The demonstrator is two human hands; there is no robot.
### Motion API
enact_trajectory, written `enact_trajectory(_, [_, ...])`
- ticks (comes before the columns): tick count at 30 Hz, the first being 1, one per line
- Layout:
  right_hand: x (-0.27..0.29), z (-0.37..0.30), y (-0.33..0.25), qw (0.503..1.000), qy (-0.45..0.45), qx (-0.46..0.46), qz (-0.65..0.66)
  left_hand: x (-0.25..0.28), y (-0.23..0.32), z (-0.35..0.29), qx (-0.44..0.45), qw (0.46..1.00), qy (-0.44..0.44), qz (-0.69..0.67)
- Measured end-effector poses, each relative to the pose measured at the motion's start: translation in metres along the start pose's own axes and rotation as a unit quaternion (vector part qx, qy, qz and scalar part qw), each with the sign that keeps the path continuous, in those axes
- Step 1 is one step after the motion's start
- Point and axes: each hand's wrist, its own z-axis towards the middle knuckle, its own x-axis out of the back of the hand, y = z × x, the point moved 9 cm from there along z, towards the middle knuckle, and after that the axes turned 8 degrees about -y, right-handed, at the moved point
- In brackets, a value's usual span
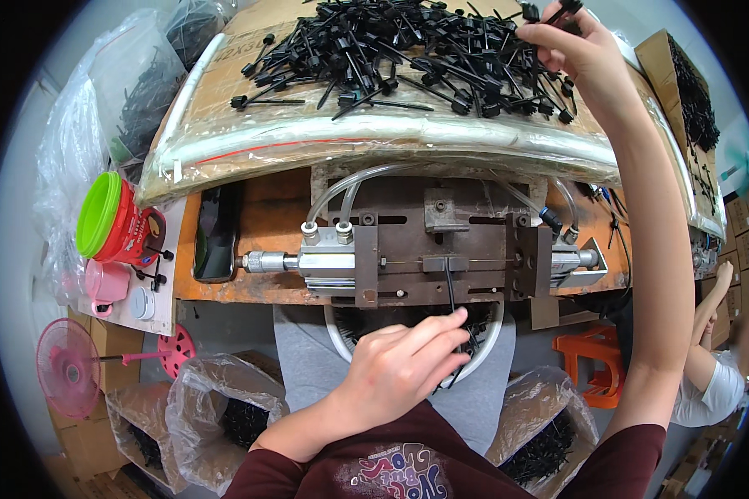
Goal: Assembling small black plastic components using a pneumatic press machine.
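At far left, a red bucket (125, 231) and a pink cup (108, 281) stand on a white counter (163, 306). Next, a clear bag (193, 399) holds black pieces (243, 422). The left hand (404, 353) has its grip together on a black stem (452, 289) reaching a metal block (443, 264), above a white-rimmed basin (499, 324) of similar pieces. Another bag (572, 397) holds more. The right hand (589, 48), grip clamped on a capped piece (570, 7), is beside the heap (408, 50); rightmost, a cardboard box (659, 71) contains more.
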Motion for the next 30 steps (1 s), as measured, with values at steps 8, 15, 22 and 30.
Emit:
enact_trajectory(8, [-0.023, -0.091, -0.039, 0.966, 0.039, 0.235, -0.098, 0.036, -0.004, 0.004, 0.031, 0.977, 0.064, -0.202])
enact_trajectory(15, [-0.115, -0.221, -0.050, 0.861, -0.084, 0.405, -0.297, 0.032, -0.021, 0.004, 0.070, 0.943, 0.111, -0.306])
enact_trajectory(22, [-0.117, -0.239, -0.032, 0.880, -0.072, 0.361, -0.299, 0.033, -0.015, 0.001, 0.043, 0.976, 0.109, -0.183])
enact_trajectory(30, [-0.075, -0.248, 0.003, 0.939, 0.072, 0.219, -0.256, -0.004, -0.015, -0.005, 0.032, 0.997, 0.053, 0.043])
